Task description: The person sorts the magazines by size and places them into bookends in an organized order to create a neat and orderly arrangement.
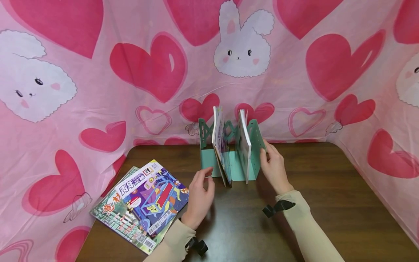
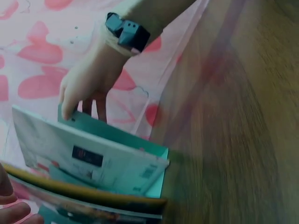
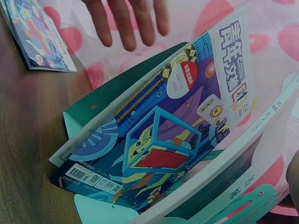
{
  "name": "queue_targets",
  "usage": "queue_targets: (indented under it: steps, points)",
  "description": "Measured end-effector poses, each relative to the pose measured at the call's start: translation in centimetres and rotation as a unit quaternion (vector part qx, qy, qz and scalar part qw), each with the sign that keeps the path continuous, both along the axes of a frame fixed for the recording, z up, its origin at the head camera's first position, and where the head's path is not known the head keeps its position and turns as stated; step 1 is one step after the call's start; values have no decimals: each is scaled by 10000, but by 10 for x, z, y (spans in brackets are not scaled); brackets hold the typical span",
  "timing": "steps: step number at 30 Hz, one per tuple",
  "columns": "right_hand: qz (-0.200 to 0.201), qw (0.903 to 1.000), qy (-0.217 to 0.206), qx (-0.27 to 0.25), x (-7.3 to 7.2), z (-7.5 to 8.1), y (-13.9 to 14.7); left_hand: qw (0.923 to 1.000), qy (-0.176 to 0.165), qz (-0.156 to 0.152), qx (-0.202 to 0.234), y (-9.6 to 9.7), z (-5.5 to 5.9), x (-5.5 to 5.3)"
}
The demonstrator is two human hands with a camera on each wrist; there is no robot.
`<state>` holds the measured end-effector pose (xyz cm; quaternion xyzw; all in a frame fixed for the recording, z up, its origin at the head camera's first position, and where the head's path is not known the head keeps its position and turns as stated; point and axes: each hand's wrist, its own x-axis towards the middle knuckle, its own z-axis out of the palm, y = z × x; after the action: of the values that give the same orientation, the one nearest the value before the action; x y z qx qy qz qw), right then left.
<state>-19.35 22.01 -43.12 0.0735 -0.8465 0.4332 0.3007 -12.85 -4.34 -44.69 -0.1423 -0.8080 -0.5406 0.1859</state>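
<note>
A green expandable book rack stands on the table with magazines upright in it. My right hand grips its right end plate, thumb on the inner face and fingers behind, as the left wrist view shows. My left hand hovers in front of the rack's left side, holding nothing; its fingers stretch out over the left end plate in the right wrist view. Colourful magazines lean in the left part of the rack. A white-covered magazine stands farther right, near the gripped plate.
Left of the rack, a purple-covered magazine lies on top of a green-covered one on the dark wooden table. A pink cloth with hearts and rabbits hangs behind and at both sides.
</note>
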Motion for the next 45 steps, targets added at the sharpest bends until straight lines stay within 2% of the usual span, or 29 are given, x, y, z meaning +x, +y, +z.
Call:
queue_targets:
  steps: [13, 20, 31, 35, 38, 45]
  points:
    - [28, 10000, 43, -31, 0, 0, 0, 9937, -544, 909, -360, -47, -5, -7]
    - [76, 9999, 51, -102, -1, -1, 0, 9838, -384, 1553, -810, -78, -11, -15]
    - [69, 9999, 100, -87, -2, -1, 0, 9659, -208, 2312, -1144, -120, -20, -14]
    - [55, 9999, 39, -113, -1, -1, 0, 9630, -669, 2358, -1122, -131, -22, -11]
    - [52, 9999, -13, -139, 0, 0, 0, 9580, -1060, 2394, -1171, -138, -22, -8]
    - [70, 9998, -84, -149, 0, 0, 0, 9429, -1338, 2638, -1532, -158, -24, -6]
